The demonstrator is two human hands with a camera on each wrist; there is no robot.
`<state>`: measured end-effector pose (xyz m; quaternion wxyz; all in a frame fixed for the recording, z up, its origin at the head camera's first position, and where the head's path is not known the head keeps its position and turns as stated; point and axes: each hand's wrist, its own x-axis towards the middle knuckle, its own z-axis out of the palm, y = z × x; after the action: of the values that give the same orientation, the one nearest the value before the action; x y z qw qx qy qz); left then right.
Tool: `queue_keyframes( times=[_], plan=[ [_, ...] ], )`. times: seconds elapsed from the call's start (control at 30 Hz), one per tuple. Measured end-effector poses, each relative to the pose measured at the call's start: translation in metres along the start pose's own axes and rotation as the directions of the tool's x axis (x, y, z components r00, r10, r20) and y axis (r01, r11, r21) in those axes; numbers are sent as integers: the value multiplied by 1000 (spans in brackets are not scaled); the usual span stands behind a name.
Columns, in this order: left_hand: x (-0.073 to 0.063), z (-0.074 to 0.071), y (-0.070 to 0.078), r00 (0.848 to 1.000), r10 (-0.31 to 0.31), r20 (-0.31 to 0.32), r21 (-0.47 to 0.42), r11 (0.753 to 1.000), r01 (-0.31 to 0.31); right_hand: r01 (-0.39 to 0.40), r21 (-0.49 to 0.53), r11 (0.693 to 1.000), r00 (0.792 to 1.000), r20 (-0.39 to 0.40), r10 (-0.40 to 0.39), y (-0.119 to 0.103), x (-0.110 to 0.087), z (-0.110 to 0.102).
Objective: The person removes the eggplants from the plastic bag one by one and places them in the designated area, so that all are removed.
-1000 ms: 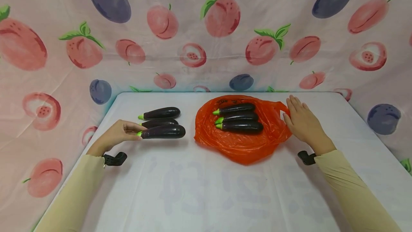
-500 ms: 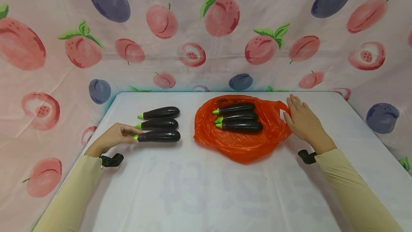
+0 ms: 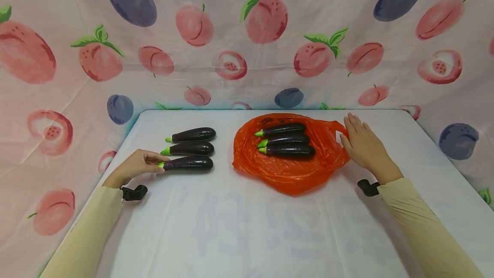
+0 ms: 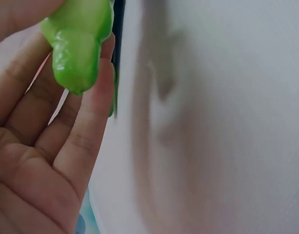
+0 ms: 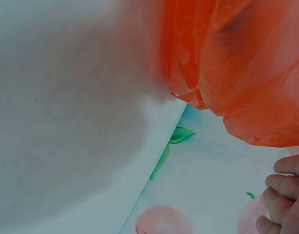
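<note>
My left hand (image 3: 140,164) pinches the green stem end of an eggplant (image 3: 189,163) between thumb and fingers. This eggplant is the nearest of three dark eggplants on the left of the table. Up close in the left wrist view, the green stem (image 4: 76,58) lies between the thumb and the fingers. The middle eggplant (image 3: 191,148) and the far eggplant (image 3: 194,134) lie behind it, roughly parallel. My right hand (image 3: 364,145) has its fingers straight and touches the right edge of an orange-red plastic bag (image 3: 285,179). Three more eggplants (image 3: 289,151) lie side by side on the bag.
A white cloth covers the table (image 3: 251,235), with faint markings showing through. Behind it hangs a pink curtain (image 3: 247,89) printed with peaches and plums. Black wrist cameras are strapped to both wrists.
My left hand has moved slightly left and toward me with the nearest eggplant, which has come down and now lies apart from the middle one. The right hand and bag stay put.
</note>
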<state>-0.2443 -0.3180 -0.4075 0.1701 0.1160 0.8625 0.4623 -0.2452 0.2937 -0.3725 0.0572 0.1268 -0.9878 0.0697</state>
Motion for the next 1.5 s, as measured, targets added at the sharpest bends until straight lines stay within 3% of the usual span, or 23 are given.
queue_keyframes(
  times=[0.53, 1.5],
  plan=[
    [3, 2, -5, 999, -29, 24, 37, 999, 28, -6, -28, 1000, 1000, 16, 6, 2, 2, 1],
    [13, 3, -11, 1000, 9, -3, 60, 998, -9, -32, -13, 999, 999, 39, 33, 3, 1, 0]
  ],
)
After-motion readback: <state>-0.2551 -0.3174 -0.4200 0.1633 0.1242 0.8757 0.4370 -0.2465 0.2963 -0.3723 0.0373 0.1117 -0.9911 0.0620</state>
